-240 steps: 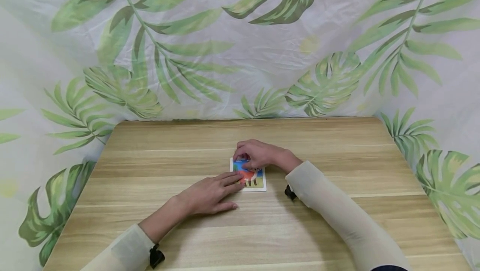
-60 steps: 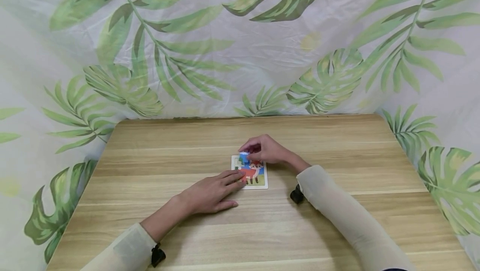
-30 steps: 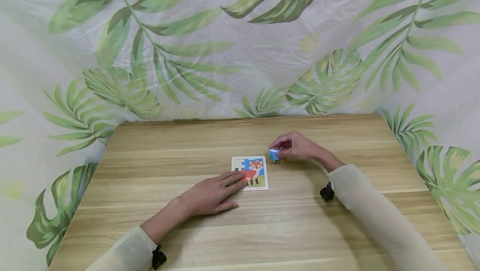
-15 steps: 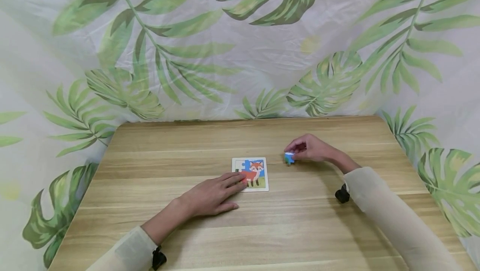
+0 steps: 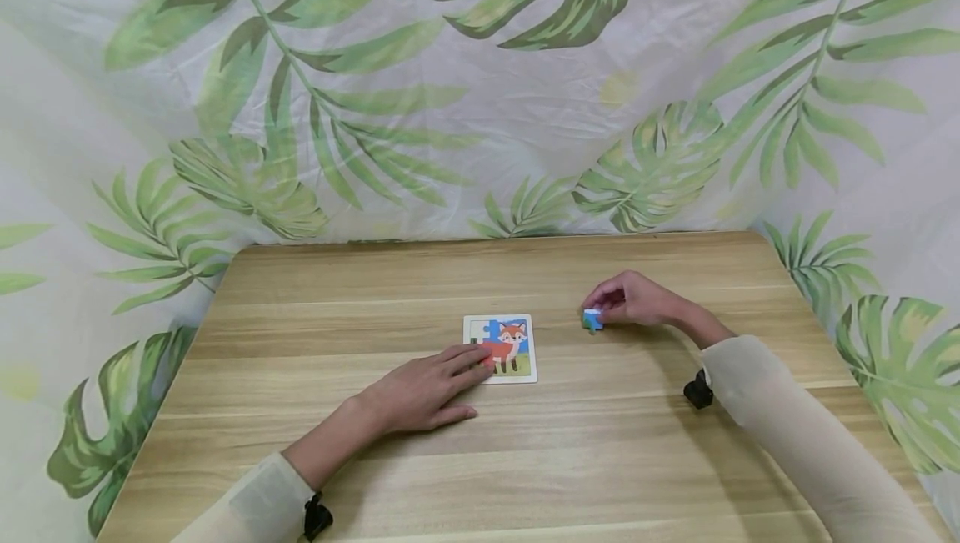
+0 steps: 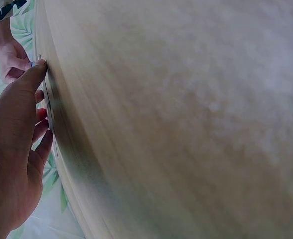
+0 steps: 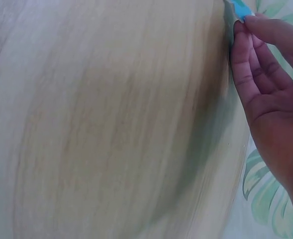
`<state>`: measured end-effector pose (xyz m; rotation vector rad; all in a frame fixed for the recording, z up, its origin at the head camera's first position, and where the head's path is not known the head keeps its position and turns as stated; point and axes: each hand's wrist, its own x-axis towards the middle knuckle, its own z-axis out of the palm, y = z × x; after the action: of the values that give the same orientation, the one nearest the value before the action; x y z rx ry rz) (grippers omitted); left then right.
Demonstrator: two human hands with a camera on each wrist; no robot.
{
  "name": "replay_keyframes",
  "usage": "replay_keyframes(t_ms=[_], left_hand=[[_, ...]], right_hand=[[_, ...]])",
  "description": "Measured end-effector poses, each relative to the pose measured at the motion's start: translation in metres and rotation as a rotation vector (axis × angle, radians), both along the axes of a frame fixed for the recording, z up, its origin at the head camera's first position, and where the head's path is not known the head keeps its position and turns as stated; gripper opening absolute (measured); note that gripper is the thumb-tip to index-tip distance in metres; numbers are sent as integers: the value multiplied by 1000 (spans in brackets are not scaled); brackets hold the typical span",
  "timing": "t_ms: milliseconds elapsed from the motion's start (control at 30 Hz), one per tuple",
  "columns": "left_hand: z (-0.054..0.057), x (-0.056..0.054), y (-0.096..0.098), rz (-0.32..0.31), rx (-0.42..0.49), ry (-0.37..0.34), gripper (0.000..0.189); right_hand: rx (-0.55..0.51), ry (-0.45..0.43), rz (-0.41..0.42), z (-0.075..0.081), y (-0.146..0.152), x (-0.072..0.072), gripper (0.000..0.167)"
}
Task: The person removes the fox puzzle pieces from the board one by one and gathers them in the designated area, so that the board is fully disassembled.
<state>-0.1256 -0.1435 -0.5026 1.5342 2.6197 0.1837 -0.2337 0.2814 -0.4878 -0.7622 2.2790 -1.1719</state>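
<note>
A fox jigsaw puzzle point(image 5: 517, 355) in a white-edged square tray lies at the middle of the table. Its upper left corner shows a pale gap where a piece is out. My left hand point(image 5: 427, 389) lies flat with straight fingers over the puzzle's lower left part, hiding it. To the right of the puzzle, my right hand point(image 5: 630, 299) pinches a blue and green puzzle piece point(image 5: 592, 320) between thumb and fingers, close over the wood. In the right wrist view only a blue bit of the puzzle piece point(image 7: 242, 9) shows at the fingertips.
The wooden table point(image 5: 420, 485) carries the puzzle and both hands. A leaf-printed cloth point(image 5: 405, 109) hangs behind the table's far edge and down both sides. A small black device point(image 5: 317, 516) sits under the left wrist, another black device point(image 5: 698, 391) under the right.
My right hand has lifted the blue and green puzzle piece out of the puzzle's upper left corner and carried it right, lowering it slightly. The left hand has stayed on the puzzle.
</note>
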Motion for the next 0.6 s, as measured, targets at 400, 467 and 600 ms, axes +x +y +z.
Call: replay_keyframes(t_ms=[400, 467, 600], left_hand=[[-1, -2, -1, 9, -2, -12, 68], [-2, -2, -1, 7, -4, -9, 68], [-3, -2, 0, 2, -6, -9, 68]], right_hand=[[56, 92, -1, 0, -3, 1, 21], [58, 109, -2, -1, -3, 1, 21], [52, 129, -5, -3, -5, 3, 21]])
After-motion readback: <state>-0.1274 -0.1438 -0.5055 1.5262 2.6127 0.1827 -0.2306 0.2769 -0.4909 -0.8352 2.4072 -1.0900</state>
